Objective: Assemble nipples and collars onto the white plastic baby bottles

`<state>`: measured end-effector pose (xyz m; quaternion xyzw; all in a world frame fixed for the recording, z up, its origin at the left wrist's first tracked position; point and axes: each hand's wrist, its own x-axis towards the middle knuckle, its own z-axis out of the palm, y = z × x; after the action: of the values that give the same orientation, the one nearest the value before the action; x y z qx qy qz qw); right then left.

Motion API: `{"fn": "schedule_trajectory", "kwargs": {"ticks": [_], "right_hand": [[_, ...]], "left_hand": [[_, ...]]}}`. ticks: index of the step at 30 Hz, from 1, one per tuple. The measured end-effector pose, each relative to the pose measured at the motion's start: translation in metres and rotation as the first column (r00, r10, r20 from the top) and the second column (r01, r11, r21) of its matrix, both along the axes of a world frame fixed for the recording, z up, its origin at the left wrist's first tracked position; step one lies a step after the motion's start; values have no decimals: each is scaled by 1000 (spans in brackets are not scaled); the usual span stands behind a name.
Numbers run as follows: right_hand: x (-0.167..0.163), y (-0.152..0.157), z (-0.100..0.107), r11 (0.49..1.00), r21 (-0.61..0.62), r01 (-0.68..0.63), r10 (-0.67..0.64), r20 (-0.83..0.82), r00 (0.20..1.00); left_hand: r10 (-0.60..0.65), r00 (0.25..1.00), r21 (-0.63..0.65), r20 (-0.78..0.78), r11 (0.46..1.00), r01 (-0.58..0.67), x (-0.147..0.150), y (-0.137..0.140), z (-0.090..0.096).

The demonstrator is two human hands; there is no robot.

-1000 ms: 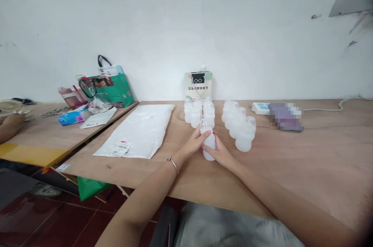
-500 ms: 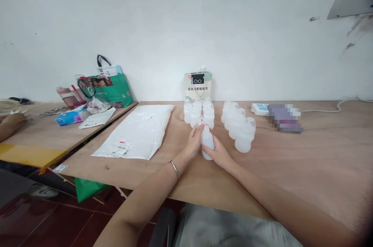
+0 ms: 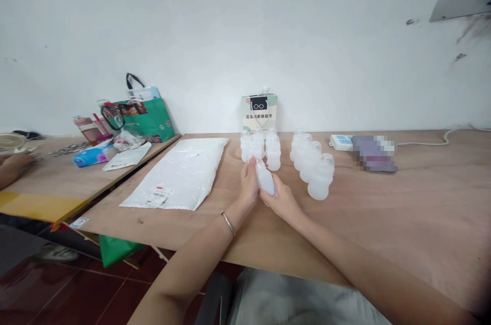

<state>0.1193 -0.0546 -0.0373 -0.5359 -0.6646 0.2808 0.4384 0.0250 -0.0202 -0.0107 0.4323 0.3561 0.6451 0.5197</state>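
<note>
A frosted white plastic bottle [image 3: 265, 178] with a clear top is held between my two hands, tilted above the wooden table [image 3: 360, 222]. My left hand [image 3: 249, 181] grips it near its upper end. Around its lower part, my right hand [image 3: 281, 197] is closed. Just beyond my hands, several similar bottles [image 3: 273, 153] stand in a cluster. Another row of such bottles [image 3: 319, 184] runs diagonally on the right. Parts of the held bottle are covered by my fingers.
A white mailing bag [image 3: 184, 166] lies to the left. Against the wall stands a paper bag [image 3: 259, 112]. A white box [image 3: 341, 142] and a blurred purple item [image 3: 372, 153] are on the right. On the adjoining table are a green bag [image 3: 149, 120], a tissue pack [image 3: 92, 153] and another person's hand [image 3: 17, 164].
The bottle in my hands has tilted, its lower end lifting toward me. My left hand has shifted slightly left around its upper end. The standing bottles stay in place.
</note>
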Motion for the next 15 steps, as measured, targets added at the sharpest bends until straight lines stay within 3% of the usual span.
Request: {"fn": "schedule_trajectory", "kwargs": {"ticks": [6, 9, 12, 15], "right_hand": [[2, -1, 1, 996, 61, -61, 61, 5, 998], [6, -3, -2, 996, 88, -26, 18, 95, 995], [11, -5, -4, 992, 122, 15, -27, 98, 995], [13, -4, -4, 992, 111, 56, -56, -10, 998]], "left_hand": [[27, 999, 100, -41, 995, -22, -2, 3, -2], [166, 986, 72, -36, 984, -163, -15, 13, 0], [345, 937, 121, -50, 933, -338, -34, 26, 1], [367, 917, 225, -159, 917, -328, -47, 36, -3]]}}
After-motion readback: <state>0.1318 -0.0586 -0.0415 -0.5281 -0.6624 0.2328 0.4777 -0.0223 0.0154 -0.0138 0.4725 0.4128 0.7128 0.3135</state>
